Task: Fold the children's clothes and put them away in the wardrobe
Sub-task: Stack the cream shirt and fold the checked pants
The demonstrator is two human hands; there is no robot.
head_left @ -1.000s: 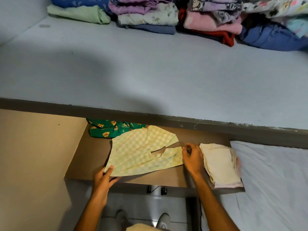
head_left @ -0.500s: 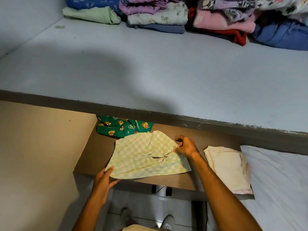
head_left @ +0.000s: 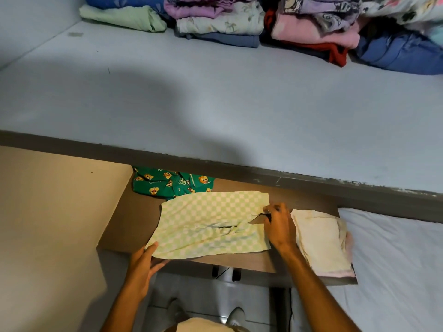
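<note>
Green-and-white checked children's shorts (head_left: 211,221) lie spread flat on the brown wardrobe shelf (head_left: 129,226). My left hand (head_left: 143,264) pinches their near left corner at the shelf's front edge. My right hand (head_left: 278,226) rests at the right side of the shorts, between the two leg ends, fingers bent on the cloth. A folded cream garment (head_left: 321,240) lies just right of that hand. A green garment with cartoon prints (head_left: 172,183) sits folded at the back of the shelf, partly under the grey shelf above.
A wide grey upper shelf (head_left: 215,104) juts out over the brown one, with stacks of folded clothes (head_left: 239,22) along its back. A beige side panel (head_left: 52,224) stands at the left. A white bed sheet (head_left: 395,271) lies at the right. My shoes show on the floor below.
My right hand carried the far leg of the shorts out to the right, so the shorts lie wider and flatter. My left hand kept hold of the near left corner.
</note>
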